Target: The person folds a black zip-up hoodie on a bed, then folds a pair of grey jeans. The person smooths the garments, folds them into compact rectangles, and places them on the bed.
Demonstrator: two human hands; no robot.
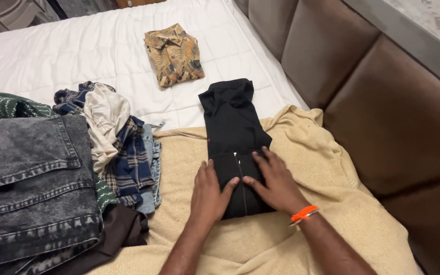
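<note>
A black shirt (232,125) lies folded lengthwise on a beige blanket (311,168), its collar pointing away from me. My left hand (209,192) rests flat on the shirt's near left edge, fingers spread. My right hand (276,181) presses flat on the near right part, an orange band on its wrist. Neither hand grips the cloth. The near end of the shirt is partly hidden under my hands.
A folded brown patterned shirt (174,55) lies further off on the white bed sheet (67,56). To the left sits a heap of clothes: dark grey jeans (26,178), a blue plaid shirt (131,158), a cream garment (105,114). A brown padded headboard (383,112) runs along the right.
</note>
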